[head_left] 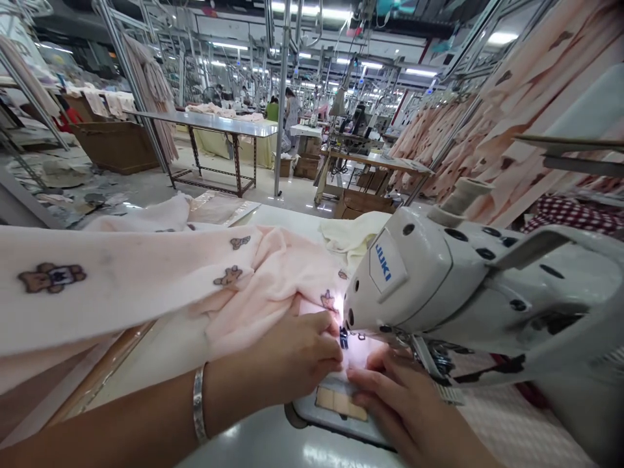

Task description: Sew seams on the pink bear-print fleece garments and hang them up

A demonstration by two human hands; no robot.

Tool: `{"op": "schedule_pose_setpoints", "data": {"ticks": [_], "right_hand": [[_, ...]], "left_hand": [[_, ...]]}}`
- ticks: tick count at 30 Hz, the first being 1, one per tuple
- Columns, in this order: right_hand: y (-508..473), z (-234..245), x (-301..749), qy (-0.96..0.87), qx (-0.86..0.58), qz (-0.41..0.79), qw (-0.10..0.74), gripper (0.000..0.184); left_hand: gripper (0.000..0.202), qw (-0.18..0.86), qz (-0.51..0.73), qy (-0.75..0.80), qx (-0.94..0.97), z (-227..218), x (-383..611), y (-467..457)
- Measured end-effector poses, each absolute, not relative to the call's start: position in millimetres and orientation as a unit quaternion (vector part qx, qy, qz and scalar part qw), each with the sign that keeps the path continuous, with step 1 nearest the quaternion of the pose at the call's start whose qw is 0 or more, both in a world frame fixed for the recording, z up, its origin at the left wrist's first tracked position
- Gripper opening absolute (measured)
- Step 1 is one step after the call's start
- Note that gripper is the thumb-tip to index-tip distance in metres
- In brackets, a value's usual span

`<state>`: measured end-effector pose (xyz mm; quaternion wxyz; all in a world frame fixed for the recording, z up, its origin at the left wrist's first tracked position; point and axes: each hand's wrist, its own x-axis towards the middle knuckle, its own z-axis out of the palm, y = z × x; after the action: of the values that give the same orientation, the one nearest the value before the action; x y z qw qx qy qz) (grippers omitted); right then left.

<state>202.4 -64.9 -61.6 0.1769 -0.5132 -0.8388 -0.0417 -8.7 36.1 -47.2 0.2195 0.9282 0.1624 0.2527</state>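
A white sewing machine marked JUKI stands at the right, its lamp lighting the needle area. Its presser foot is down by the pale pink fleece fabric, which is printed with small bears and spreads to the left. My left hand, with a silver bangle at the wrist, has its fingers curled on the fabric just left of the foot. In front and to the right of the foot, my right hand grips the near edge of the cloth between bent fingers. Both fingertips are partly hidden.
Beyond the machine stand a long metal table and another sewing station. A cardboard box is at the left. Pink printed pieces hang along the right. A cream cloth lies behind the machine head. People work far back.
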Motion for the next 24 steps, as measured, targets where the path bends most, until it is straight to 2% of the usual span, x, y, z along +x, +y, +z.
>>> {"op": "schedule_pose_setpoints", "data": {"ticks": [4,7,10,16,24], "right_hand": [[-60.0,-58.9,207.6,-0.819,-0.521,-0.003,0.240,0.021],[-51.2,-59.0,217.0,-0.749,-0.591,0.028,0.299,0.025],[-44.0,-59.6,225.6,-0.715,-0.623,0.021,0.318,0.028],[-49.3,-61.0,224.2,-0.742,-0.600,0.028,0.297,0.030],[-52.3,-69.9,222.4,-0.795,-0.581,-0.097,0.147,0.034]], "left_hand": [[0.017,0.225,0.251,0.172,0.926,-46.3,-9.5,35.9],[0.017,0.238,0.240,0.177,0.924,-43.7,-10.6,35.3],[0.018,0.247,0.232,0.182,0.923,-43.1,-10.9,35.3],[0.020,0.241,0.237,0.183,0.923,-43.7,-11.5,34.2],[0.018,0.231,0.233,0.202,0.923,-39.8,-7.2,37.1]]}}
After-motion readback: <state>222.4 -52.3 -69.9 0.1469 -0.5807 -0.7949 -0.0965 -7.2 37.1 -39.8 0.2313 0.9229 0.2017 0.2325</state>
